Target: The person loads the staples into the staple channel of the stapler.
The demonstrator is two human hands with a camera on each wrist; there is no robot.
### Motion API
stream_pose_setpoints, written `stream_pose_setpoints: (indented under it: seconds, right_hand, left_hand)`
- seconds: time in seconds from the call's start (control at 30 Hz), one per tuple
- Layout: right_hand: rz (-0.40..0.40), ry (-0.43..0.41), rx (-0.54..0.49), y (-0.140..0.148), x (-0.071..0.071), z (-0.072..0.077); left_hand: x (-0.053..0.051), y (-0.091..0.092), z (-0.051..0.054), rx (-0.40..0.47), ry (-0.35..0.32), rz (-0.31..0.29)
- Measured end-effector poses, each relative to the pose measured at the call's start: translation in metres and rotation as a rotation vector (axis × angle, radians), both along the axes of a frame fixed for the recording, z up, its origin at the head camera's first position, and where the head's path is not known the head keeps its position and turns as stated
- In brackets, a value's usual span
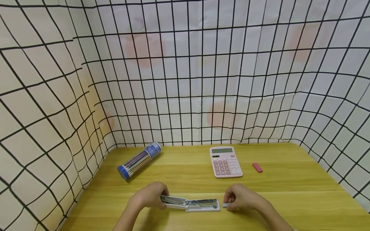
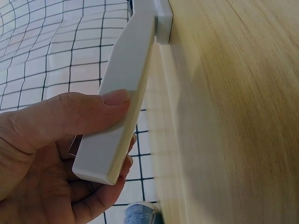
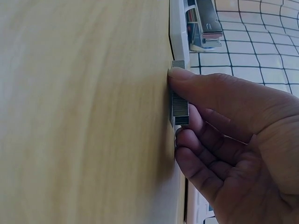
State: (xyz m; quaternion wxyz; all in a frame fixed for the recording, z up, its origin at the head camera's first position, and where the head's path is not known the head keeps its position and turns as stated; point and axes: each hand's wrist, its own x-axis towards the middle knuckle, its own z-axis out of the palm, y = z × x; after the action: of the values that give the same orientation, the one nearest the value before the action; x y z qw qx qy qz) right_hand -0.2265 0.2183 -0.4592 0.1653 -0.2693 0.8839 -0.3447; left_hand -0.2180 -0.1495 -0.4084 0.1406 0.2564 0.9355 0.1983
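Note:
A white stapler (image 1: 202,210) lies opened wide on the table, its metal magazine showing. My left hand (image 1: 151,195) grips the stapler's raised top arm at the left end. In the left wrist view the thumb presses along the white arm (image 2: 112,74), with fingers curled behind it. Just off the stapler's right end, my right hand (image 1: 241,197) pinches a small grey strip of staples (image 1: 226,204). The right wrist view shows the staple strip (image 3: 180,105) between thumb and fingers, close to the tabletop. Part of it is hidden by the thumb.
A clear tube of pencils (image 1: 140,161) with blue ends lies at the back left of the wooden table (image 1: 185,179). A pink calculator (image 1: 226,162) sits behind the hands, with a small red-pink block (image 1: 257,167) to its right. Grid-patterned sheeting (image 1: 188,77) surrounds the table.

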Motion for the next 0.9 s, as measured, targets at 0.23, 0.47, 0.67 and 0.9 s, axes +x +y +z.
stream_pose_setpoints:
  seconds: [0.23, 0.47, 0.67, 0.9]
  right_hand:
    - [0.002, 0.022, -0.016, 0.000, -0.002, -0.001]
    - [-0.005, 0.029, -0.037, -0.002, -0.002, 0.002]
    - [-0.010, 0.048, -0.052, -0.003, -0.001, 0.007]
    - [-0.021, 0.086, -0.054, -0.006, 0.001, 0.012]
  left_hand:
    - [-0.001, 0.000, -0.001, -0.006, 0.000, 0.000]
    - [0.000, 0.000, -0.001, -0.007, -0.002, 0.000]
    - [-0.001, 0.000, -0.002, -0.008, 0.005, 0.002]
    - [0.000, 0.000, -0.002, -0.007, 0.008, 0.004]
